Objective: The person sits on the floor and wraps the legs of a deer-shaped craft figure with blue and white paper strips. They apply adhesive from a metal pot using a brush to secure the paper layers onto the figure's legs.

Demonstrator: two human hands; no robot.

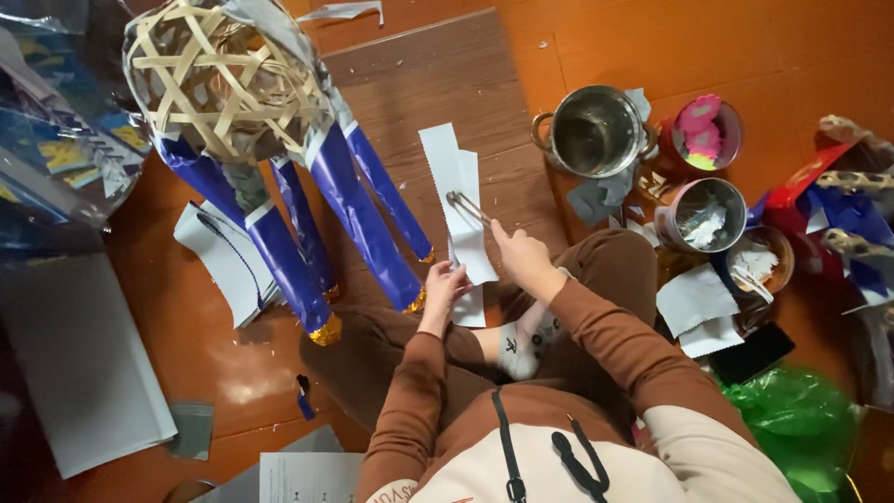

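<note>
Viewing from the head camera, a white paper strip is pinched at its near end by the left hand, long axis running away from the body. Scissors, gripped closed-fisted by the right hand, are laid across it. A pink-lidded round container is noted far right.

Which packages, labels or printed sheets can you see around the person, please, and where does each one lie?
Printed sheet: on the floor by the left elbow, white rectangle with small dark print.
Clear plastic wrapping: far left, crinkled, blue and yellow showing through.
Green plastic bag: lower right, crumpled and shiny.
No screens or signs.
</note>
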